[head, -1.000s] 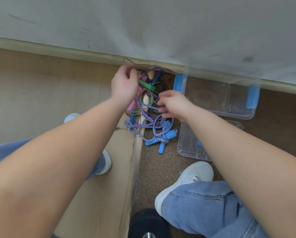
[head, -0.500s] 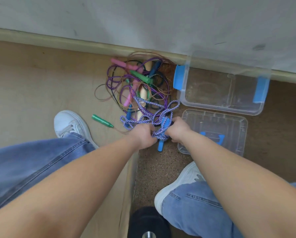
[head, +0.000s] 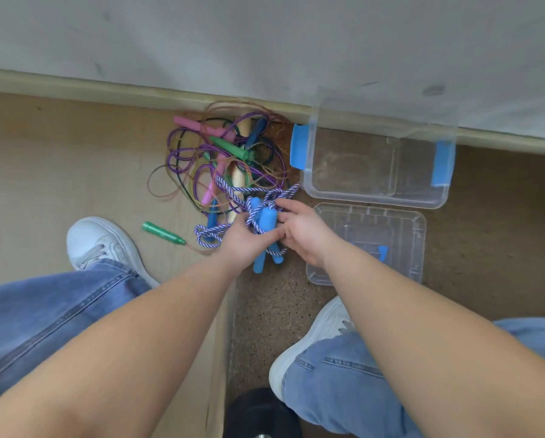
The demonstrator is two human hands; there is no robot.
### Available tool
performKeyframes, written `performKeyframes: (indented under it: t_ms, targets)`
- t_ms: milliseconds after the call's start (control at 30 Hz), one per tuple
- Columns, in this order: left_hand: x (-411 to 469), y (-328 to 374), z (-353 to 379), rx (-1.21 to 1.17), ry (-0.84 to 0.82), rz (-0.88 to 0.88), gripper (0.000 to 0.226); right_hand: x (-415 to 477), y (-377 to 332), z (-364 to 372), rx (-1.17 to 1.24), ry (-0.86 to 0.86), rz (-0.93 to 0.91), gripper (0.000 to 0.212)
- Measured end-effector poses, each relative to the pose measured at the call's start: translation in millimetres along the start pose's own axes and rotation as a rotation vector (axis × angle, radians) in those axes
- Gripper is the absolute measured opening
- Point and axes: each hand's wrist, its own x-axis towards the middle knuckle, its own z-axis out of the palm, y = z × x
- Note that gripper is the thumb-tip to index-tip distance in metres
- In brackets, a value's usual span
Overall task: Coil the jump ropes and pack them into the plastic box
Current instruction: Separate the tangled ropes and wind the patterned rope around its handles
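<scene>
Both hands are on the braided rope (head: 228, 187), low over the floor and just left of the plastic box (head: 372, 200). The left hand (head: 242, 243) curls round the cord and the twin blue handles (head: 266, 221). The right hand (head: 307, 235), half spread, pinches the wraps with its fingertips. It's light, floppy cord, likely to spring loose, so the stiff handles look the best hold. One strand trails into the tangled pile of ropes (head: 214, 153) and could snag. The lid (head: 391, 248) lies off, beside the box.
</scene>
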Motion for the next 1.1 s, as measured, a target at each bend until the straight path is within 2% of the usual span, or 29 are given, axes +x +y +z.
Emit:
performKeyframes:
  t_ms: [67, 133, 200, 233, 300, 367, 467, 533, 633, 700, 767, 867, 900, 967, 1000, 1100]
  targets:
    - [-5.5, 11.9, -7.6, -0.045, -0.009, 0.038, 0.066, -12.5, -10.8, -1.0, 0.032, -0.065, -0.058, 0.062]
    - [-14.1, 23.7, -13.2, -0.091, -0.01, 0.08, 0.042, -23.7, -20.2, -1.4, 0.007, -0.05, -0.136, 0.054]
    - [-26.0, 37.7, -18.9, -0.171, 0.014, 0.1, 0.018, -32.3, -25.4, -2.8, -0.073, 0.069, -0.221, 0.043]
    - [-33.6, 45.3, -21.6, -0.209, 0.027, 0.092, 0.014, -38.1, -27.7, -4.1, -0.159, 0.147, -0.265, 0.036]
    - [-45.8, 55.0, -26.4, -0.28, 0.023, 0.056, 0.018, -52.4, -31.9, -7.7, -0.378, 0.22, -0.294, 0.026]
    - [-59.6, 62.2, -32.0, -0.327, 0.012, 0.027, 0.024, -73.0, -37.0, -8.2, -0.544, 0.113, -0.178, 0.02]
    - [-84.2, 71.6, -38.8, -0.338, 0.006, 0.022, 0.024, -101.2, -44.4, -7.5, -0.711, -0.081, -0.058, 0.031]
    - [-104.1, 78.6, -38.8, -0.391, -0.035, 0.022, 0.027, -113.7, -48.0, -4.4, -0.698, -0.117, -0.113, 0.036]
    - [-133.9, 90.1, -37.9, -0.407, -0.105, 0.077, 0.026, -131.3, -48.2, 0.9, -0.573, -0.136, -0.196, 0.034]
    - [-149.0, 96.5, -43.7, -0.407, -0.144, 0.082, 0.035, -141.9, -49.1, 0.9, -0.53, -0.124, -0.233, 0.028]
    - [-152.0, 97.1, -54.4, -0.265, -0.093, 0.092, 0.057, -154.3, -52.5, -2.9, -0.574, -0.091, -0.268, 0.018]
    - [-156.2, 95.8, -72.2, 0.012, 0.111, 0.153, 0.078, -176.0, -62.6, -13.6, -0.7, -0.017, -0.329, 0.011]
    - [-156.9, 96.2, -77.4, 0.045, 0.18, 0.151, 0.077, -185.8, -65.6, -17.2, -0.745, -0.002, -0.338, 0.01]
    - [-164.3, 100.3, -84.5, 0.058, 0.294, 0.144, 0.062, -206.3, -69.8, -24.2, -0.81, 0.01, -0.353, 0.008]
    - [-168.7, 103.6, -87.4, 0.077, 0.302, 0.18, 0.059, -216.3, -71.3, -26.8, -0.818, -0.004, -0.364, 0.009]
    - [-192.5, 112.3, -87.4, 0.077, 0.121, 0.434, 0.057, -242.5, -74.3, -31.4, -0.775, -0.111, -0.387, 0.012]
